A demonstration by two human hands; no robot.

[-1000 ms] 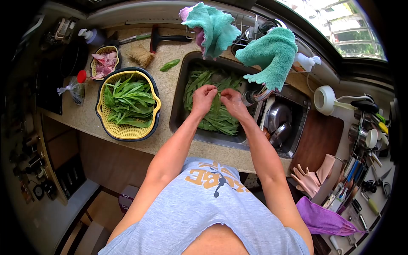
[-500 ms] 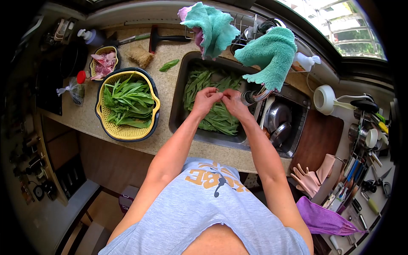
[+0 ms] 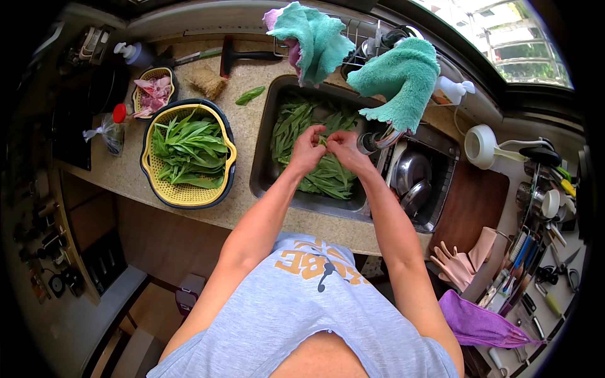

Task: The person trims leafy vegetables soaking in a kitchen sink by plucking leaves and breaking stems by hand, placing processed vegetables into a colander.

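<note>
Over the sink (image 3: 259, 165) my two hands meet, fingertips close together. My left hand (image 3: 306, 151) is closed in a pinch on a green leaf (image 3: 322, 140), of which only a small bit shows between the hands. My right hand (image 3: 346, 150) pinches at the same leaf from the other side. Beneath them, many long leafy greens (image 3: 324, 179) lie spread across the sink. To the left on the counter, a yellow basket (image 3: 147, 157) in a dark outer bowl holds more greens (image 3: 189, 148).
Raw meat (image 3: 154, 93) sits in a small basket behind the yellow one. A single leaf (image 3: 250, 96) lies beside the sink. Right of my hands are the faucet (image 3: 372, 143), a green cloth (image 3: 403, 82) and metal bowls (image 3: 413, 170). Pink gloves (image 3: 457, 264) hang further right.
Both hands have shifted slightly; my left fingers have risen a little and spread somewhat from my right ones. A bit of green now shows between them.
</note>
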